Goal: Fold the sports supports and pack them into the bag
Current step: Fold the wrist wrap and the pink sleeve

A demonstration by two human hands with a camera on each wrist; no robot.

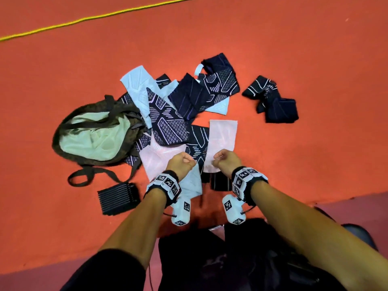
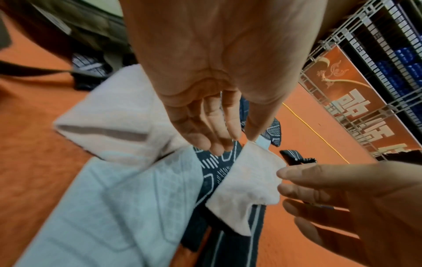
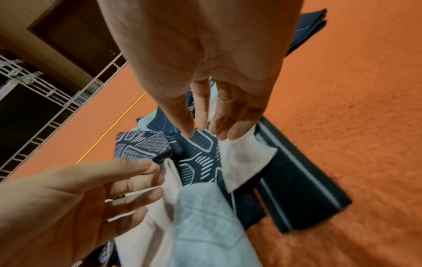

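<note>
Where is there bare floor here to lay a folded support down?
Bare orange floor lies right of the pink support, below the separate dark pair. More lies beyond the pile, up to the yellow cord. Crowded: between the bag and both hands, supports overlap.

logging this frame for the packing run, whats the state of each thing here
bag: on the floor, mouth open, pale lining showing
pink support: flat, unfolded, near corner under the right hand
pile of supports: loose, overlapping, beside the bag
dark supports: apart, to the right of the pile
left hand: above the pile, fingers relaxed, holds nothing
right hand: fingers at the pink support's corner, grip unclear
</note>
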